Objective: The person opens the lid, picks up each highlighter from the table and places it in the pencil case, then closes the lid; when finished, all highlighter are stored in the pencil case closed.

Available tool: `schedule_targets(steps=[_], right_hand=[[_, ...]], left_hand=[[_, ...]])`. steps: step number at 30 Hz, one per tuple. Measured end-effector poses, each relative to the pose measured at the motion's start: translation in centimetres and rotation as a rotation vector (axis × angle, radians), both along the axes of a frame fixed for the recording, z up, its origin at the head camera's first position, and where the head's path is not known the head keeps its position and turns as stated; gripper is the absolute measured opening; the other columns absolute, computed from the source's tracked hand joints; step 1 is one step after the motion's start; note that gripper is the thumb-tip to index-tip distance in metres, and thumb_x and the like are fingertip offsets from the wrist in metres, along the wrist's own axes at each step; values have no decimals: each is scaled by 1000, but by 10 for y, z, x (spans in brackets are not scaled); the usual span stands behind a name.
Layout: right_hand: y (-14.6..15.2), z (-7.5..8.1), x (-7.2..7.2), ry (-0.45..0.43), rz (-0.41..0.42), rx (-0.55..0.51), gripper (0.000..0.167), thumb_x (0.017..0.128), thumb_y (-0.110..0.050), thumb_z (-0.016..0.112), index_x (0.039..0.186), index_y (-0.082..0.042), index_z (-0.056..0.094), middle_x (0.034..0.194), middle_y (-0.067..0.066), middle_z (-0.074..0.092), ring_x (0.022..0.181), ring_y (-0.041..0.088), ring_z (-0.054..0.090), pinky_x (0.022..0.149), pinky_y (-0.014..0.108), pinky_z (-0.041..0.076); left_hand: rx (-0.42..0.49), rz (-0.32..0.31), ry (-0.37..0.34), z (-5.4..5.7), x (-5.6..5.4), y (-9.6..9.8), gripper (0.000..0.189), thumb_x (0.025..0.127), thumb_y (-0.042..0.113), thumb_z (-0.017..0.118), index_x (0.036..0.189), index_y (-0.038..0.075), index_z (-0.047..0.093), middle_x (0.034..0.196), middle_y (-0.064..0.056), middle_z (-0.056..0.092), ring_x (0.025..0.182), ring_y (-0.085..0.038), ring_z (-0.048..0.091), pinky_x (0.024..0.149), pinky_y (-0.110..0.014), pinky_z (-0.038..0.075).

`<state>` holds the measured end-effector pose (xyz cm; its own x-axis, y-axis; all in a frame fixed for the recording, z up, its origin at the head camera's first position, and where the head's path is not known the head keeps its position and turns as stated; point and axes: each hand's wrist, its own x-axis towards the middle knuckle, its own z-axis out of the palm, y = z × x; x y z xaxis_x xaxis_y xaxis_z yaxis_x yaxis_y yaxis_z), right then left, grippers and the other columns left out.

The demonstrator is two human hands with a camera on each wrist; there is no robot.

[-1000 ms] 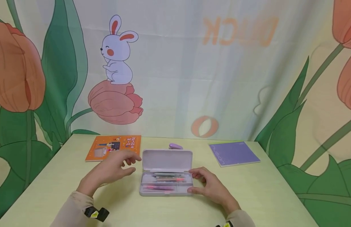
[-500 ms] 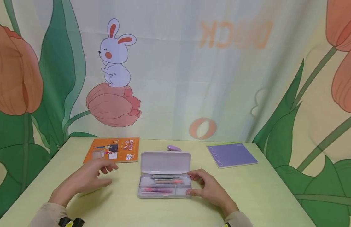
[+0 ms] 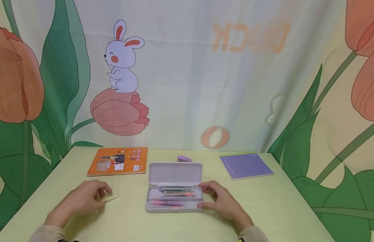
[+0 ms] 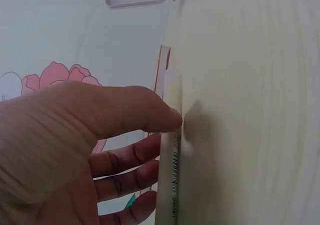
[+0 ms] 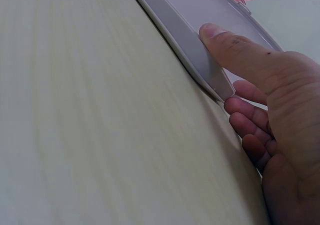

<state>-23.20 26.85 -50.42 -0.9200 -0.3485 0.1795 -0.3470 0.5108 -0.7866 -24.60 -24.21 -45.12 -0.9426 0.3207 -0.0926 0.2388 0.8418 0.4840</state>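
My left hand (image 3: 84,198) pinches a slim, pale yellow pen-like stick (image 3: 111,198) low over the left of the table. Its thumb lies on the stick, which bears a barcode and small print (image 4: 175,170) in the left wrist view. An open white pencil case (image 3: 191,210) stands in the middle, lid (image 3: 175,173) tipped back. Several pens (image 3: 177,194) lie in its back compartment, and a pink-purple pen (image 3: 168,203) in the front left one. At the case's right end my right hand (image 3: 223,200) grips the edge, thumb (image 5: 215,32) over the rim.
An orange booklet (image 3: 114,163) lies at the back left of the table (image 3: 138,228). Behind the case is a small purple object (image 3: 184,158). A purple notebook (image 3: 247,165) lies at the back right, over something green. A printed curtain hangs behind.
My left hand has moved left and down, away from the case, and now holds the pale yellow stick. The right hand has stayed at the case's right end.
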Motion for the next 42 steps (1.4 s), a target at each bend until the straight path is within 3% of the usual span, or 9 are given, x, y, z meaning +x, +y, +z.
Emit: schedule_targets(steps=[16,21,25,31,36,42], right_hand=[[-1,-1,0,-5,-3,0,67,84,-32,99,143,-17,70,123,-1,69,119,25,61,104,33,49],[-1,-1,0,-7,-7,3,66,85,-32,99,143,-18,71,123,-2,69,119,24,61,103,33,49],[-1,-1,1,-7,-9,5,66,85,-33,99,143,-19,71,123,-2,69,118,24,61,102,33,49],[-1,-1,0,-10,-8,1,67,85,-33,99,143,-19,70,124,-2,69,119,24,61,102,33,48],[0,0,0,-9,-10,8,66,85,-33,99,143,-19,70,125,-3,69,119,25,61,102,34,49],[0,-1,0,-4,-4,4,67,86,-34,99,144,-19,70,126,-3,69,120,25,61,102,34,49]], left_hand=[[54,-49,43,-11,2,-3,27,91,-2,80,108,18,75,88,2,62,83,-17,56,74,-31,49],[67,-64,44,-7,3,3,27,93,-1,80,109,19,77,88,2,62,83,-17,56,73,-30,48],[80,-103,77,2,1,12,26,93,0,80,110,19,78,88,3,61,80,-16,55,71,-29,48],[126,-210,141,21,-1,30,31,90,-3,75,112,18,81,90,6,62,83,-12,56,70,-27,50],[167,-309,207,35,-2,57,33,89,-4,74,111,19,82,89,10,63,83,-8,56,71,-27,51],[218,-388,166,37,-1,100,34,93,-5,75,114,20,84,91,11,66,86,-9,58,73,-27,53]])
